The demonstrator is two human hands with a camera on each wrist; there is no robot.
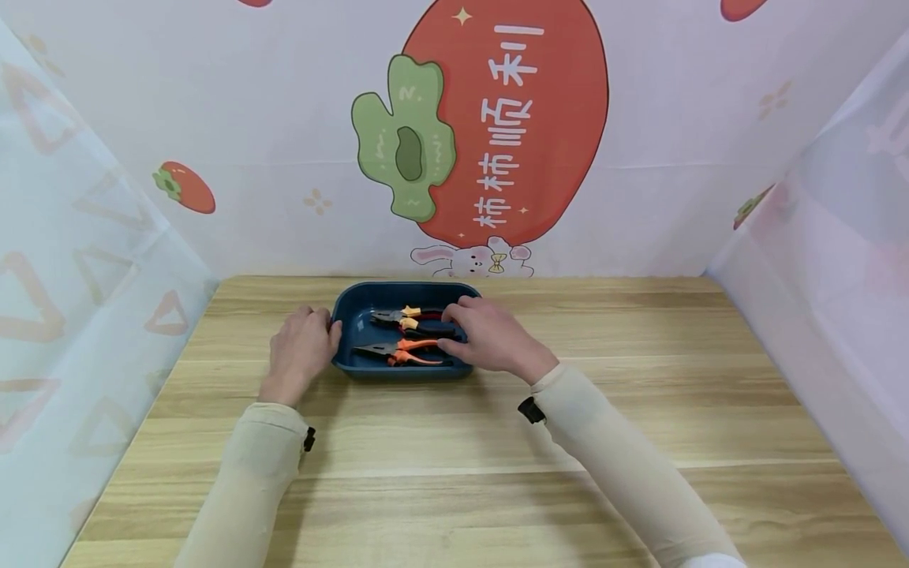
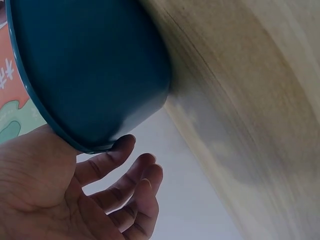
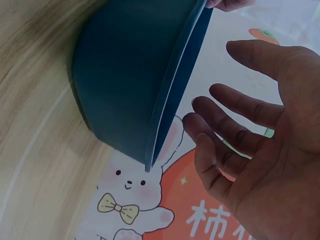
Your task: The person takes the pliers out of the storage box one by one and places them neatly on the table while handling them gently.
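Note:
A dark blue plastic bin point(image 1: 408, 374) stands near the table's back edge. My left hand point(image 1: 301, 347) holds its left rim; in the left wrist view the index finger lies under the rim, the thumb is hidden. Inside lie pliers with yellow, red and black handles point(image 1: 409, 324) and, nearer me, long-nose pliers with orange and black handles point(image 1: 374, 349). Over the bin's right side hovers my right hand point(image 1: 497, 338), partly covering the handle ends. In the right wrist view the right hand's fingers point(image 3: 240, 135) are spread and loosely bent, apart from the rim, holding nothing.
The wood-grain table point(image 1: 454, 473) extends in front of the bin and to both sides. Behind it rises a white printed backdrop point(image 1: 284, 95) with a large persimmon picture. White patterned sheets point(image 1: 71, 237) hang at the left and right.

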